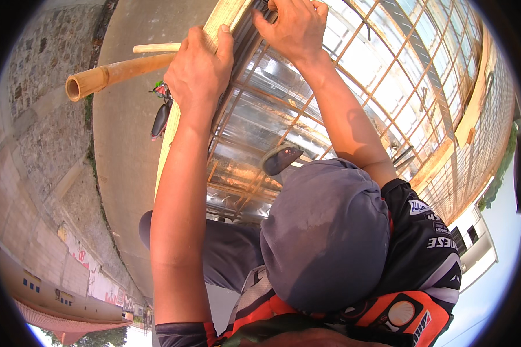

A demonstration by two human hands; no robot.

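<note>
My left hand (pixel 200 72) is closed round the edge of a pale wooden board (pixel 219 26), its thumb lying along the board's face. To its right, at the upper edge of the view, my right hand (pixel 295 26) has its fingers curled beside the dark rods (pixel 246 49) that run along the board's inner side. What its fingers grip is partly cut off and too small to make out. A mesh of rusty steel bars (pixel 283 139) stretches right from the board, over shiny, see-through sheeting (pixel 266 113).
A bamboo pole (pixel 118 72) juts out left of the board, with a thinner stick (pixel 156 48) beside it. Below lies a grey road (pixel 118 156) with a parked motorbike (pixel 161 118), bordered by a stone wall (pixel 46 69). A shoe (pixel 281 159) rests on the mesh.
</note>
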